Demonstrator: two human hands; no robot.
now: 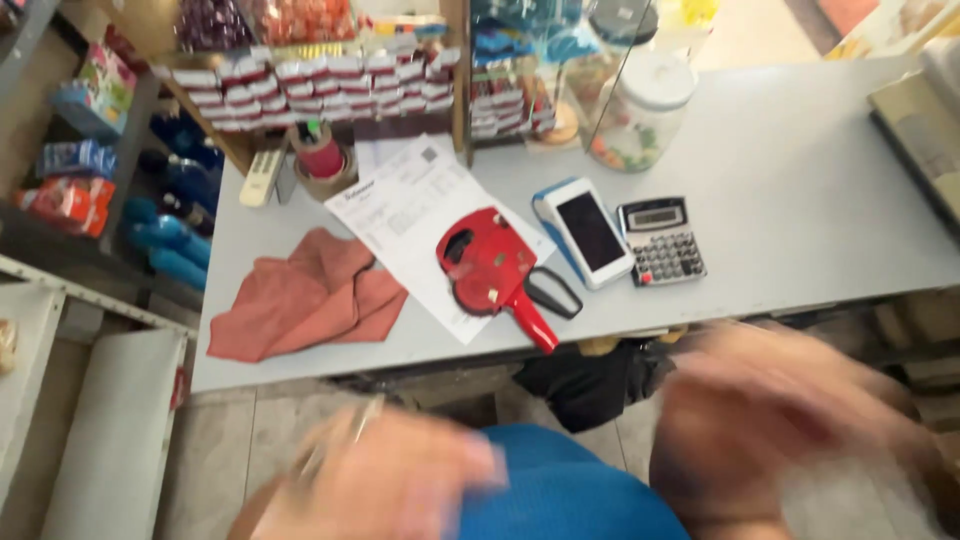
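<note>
The left hand is very blurry, low and near. Something thin and shiny seems to poke out of it, but I cannot tell if it grips it. Between both hands sits a round blue thing. The right hand is blurry too, so its grip is unclear. Far on the grey counter lie a pink cloth, a white paper sheet, a red plastic price-label gun. Slower hands would likely work better here.

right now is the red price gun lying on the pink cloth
No, the red price gun lies on the white paper sheet, with the pink cloth apart to its left on the counter.
</note>
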